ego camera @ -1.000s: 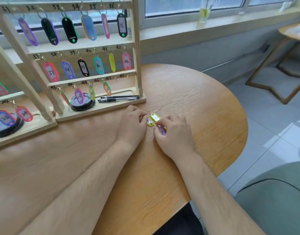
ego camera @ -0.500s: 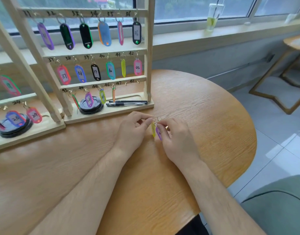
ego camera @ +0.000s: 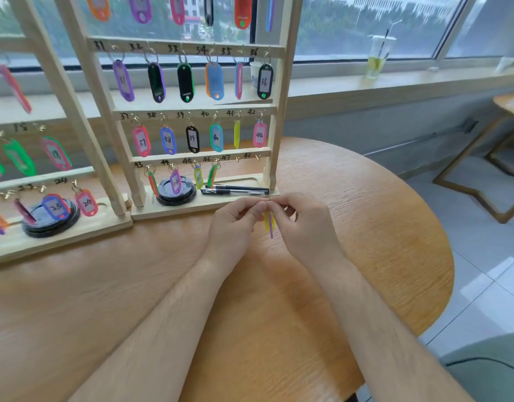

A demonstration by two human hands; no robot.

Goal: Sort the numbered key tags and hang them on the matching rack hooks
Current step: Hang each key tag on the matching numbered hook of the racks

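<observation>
Head view, from the left: a second rack (ego camera: 58, 240) stands on the bench (ego camera: 366, 227), partly cut off by the frame. Beside it the main rack (ego camera: 280, 126) carries coloured tags on rows numbered 31 to 48, with bare hooks (ego camera: 237, 159) under 47 and 48. A black lid (ego camera: 176, 195) and two pens (ego camera: 235, 190) lie on its base, just behind the hands. The left hand (ego camera: 235, 224) and right hand (ego camera: 305, 224) meet above the bench, and each grip pinches the small metal rings (ego camera: 267, 202). A yellow tag (ego camera: 267, 223) and a purple tag (ego camera: 271, 233) hang edge-on below the fingertips, between the two palms. A drink cup (ego camera: 377, 58) stands on the windowsill (ego camera: 424, 79), well apart.
</observation>
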